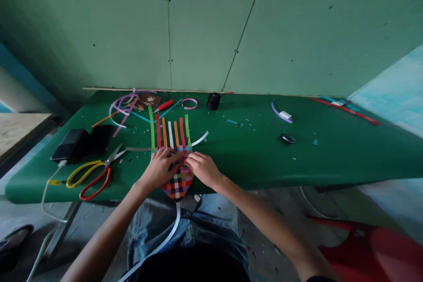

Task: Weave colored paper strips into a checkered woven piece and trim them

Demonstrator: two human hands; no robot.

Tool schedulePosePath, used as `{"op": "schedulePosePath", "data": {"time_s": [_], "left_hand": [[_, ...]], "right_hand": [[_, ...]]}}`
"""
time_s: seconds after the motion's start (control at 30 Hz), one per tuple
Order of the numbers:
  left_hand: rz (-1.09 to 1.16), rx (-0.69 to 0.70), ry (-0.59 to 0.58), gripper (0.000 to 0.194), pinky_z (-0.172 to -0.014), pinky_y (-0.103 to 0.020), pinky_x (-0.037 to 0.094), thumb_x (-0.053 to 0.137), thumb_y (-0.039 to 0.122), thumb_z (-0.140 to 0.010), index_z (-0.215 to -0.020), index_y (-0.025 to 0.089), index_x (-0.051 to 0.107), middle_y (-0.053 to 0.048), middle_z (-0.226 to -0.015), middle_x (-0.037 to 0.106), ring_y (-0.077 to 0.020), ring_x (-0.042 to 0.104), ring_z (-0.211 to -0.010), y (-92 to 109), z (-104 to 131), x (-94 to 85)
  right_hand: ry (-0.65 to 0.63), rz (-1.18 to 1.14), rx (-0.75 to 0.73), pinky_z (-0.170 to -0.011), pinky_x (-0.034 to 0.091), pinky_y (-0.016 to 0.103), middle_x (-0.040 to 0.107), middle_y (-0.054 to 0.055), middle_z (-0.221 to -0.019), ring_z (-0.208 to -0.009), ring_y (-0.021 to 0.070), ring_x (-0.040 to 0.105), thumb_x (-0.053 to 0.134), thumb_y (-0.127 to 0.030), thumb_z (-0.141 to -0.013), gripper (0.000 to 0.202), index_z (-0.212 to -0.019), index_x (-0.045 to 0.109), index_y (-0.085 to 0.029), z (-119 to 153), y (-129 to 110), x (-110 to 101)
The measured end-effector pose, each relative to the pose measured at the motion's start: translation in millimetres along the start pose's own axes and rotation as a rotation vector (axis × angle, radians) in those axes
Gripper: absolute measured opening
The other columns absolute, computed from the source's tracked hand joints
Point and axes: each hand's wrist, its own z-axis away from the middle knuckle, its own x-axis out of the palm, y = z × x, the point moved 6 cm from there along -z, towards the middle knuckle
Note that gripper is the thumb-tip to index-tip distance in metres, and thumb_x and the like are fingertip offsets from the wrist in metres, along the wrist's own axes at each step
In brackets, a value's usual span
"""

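A colourful checkered piece woven from flat strips (177,186) lies at the table's front edge, its pointed end toward me. Green, red, orange and white strip ends fan out from its far side. My left hand (161,168) rests over its left part, fingers bent and pressed to the weave. From the right, my right hand (204,169) pinches at the middle of the piece, its fingertips close to the left ones. What lies under the fingertips is hidden. One long white strip (176,224) hangs from the near point across my lap.
Scissors (107,168) with yellow and red handles lie partly spread to the left, beside a black device (71,144) with a white cable. Behind are loose strips (127,102), a red-handled tool (165,105) and a black spool-like object (213,101). A red chair (366,246) stands at lower right.
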Motion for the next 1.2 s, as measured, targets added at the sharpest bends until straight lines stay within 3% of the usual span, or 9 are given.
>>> {"op": "schedulePosePath", "data": {"time_s": [0.17,0.53,0.8,0.93,1.2], "left_hand": [[-0.073,-0.012,0.011,0.039,-0.093,-0.045,0.047,0.050,0.040,-0.107,-0.142,0.037,0.065,-0.010,-0.129,0.061,-0.0303,0.054,-0.117,3.7,1.9,0.9],[-0.118,-0.022,-0.023,0.039,-0.093,-0.048,0.045,0.047,0.041,-0.107,-0.141,0.039,0.066,-0.010,-0.134,0.058,-0.0322,0.052,-0.120,6.4,2.1,3.6],[-0.126,-0.043,-0.050,0.061,-0.095,-0.046,0.045,0.049,0.038,-0.104,-0.163,0.027,0.039,-0.013,-0.139,0.059,-0.0328,0.055,-0.121,3.0,-7.7,4.1],[-0.162,-0.013,-0.086,0.057,-0.089,-0.043,0.048,0.047,0.034,-0.104,-0.160,0.023,0.043,-0.013,-0.131,0.062,-0.0310,0.060,-0.114,7.2,-18.1,3.4],[-0.160,-0.039,-0.031,0.048,-0.090,-0.042,0.047,0.044,0.038,-0.106,-0.153,0.029,0.052,-0.011,-0.126,0.061,-0.0296,0.061,-0.109,6.6,-17.8,6.0]], "right_hand": [[0.006,0.263,-0.112,-0.077,0.053,0.036,0.070,0.010,-0.093,-0.089,0.0236,0.065,0.047,-0.008,-0.106,0.026,-0.092,0.068,-0.013,3.7,-13.0,4.7],[0.023,0.162,-0.212,-0.075,0.051,0.033,0.071,0.010,-0.097,-0.093,0.0221,0.066,0.047,-0.013,-0.108,0.023,-0.098,0.068,-0.015,9.4,-6.6,3.5],[0.018,0.190,-0.202,-0.074,0.051,0.032,0.070,0.009,-0.100,-0.097,0.0214,0.066,0.048,-0.012,-0.108,0.020,-0.101,0.066,-0.015,9.9,-7.9,2.9],[0.028,0.217,-0.213,-0.072,0.051,0.032,0.070,0.009,-0.100,-0.094,0.0214,0.066,0.046,-0.012,-0.109,0.022,-0.101,0.066,-0.015,10.8,-9.4,2.3],[0.022,0.190,-0.227,-0.078,0.053,0.033,0.071,0.012,-0.110,-0.106,0.0237,0.067,0.048,-0.018,-0.110,0.020,-0.104,0.067,-0.015,13.0,-11.3,0.9]]}}
